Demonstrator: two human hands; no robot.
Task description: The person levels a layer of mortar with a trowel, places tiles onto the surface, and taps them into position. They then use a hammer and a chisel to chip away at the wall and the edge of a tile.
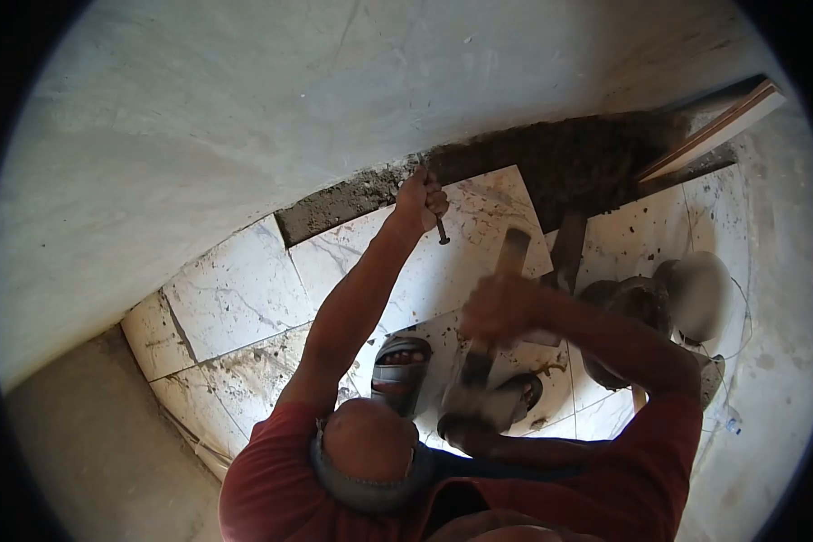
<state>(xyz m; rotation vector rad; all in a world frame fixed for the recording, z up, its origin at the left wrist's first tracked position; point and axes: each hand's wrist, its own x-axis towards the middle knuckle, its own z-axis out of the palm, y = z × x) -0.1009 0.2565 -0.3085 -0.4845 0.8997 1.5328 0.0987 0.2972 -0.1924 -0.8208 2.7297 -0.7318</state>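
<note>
My left hand grips a thin metal chisel, its tip set at the edge of a white marble floor tile, beside the dark mortar bed. My right hand is closed around the wooden handle of a hammer, held up and blurred, behind the chisel hand. Both arms reach forward from my red shirt. My feet in sandals stand on the tiles below the hammer.
A white plastered wall runs along the far side of the tiles. A long board leans at the top right. Round grey vessels sit on the tiles to the right. Bare concrete floor lies at the left.
</note>
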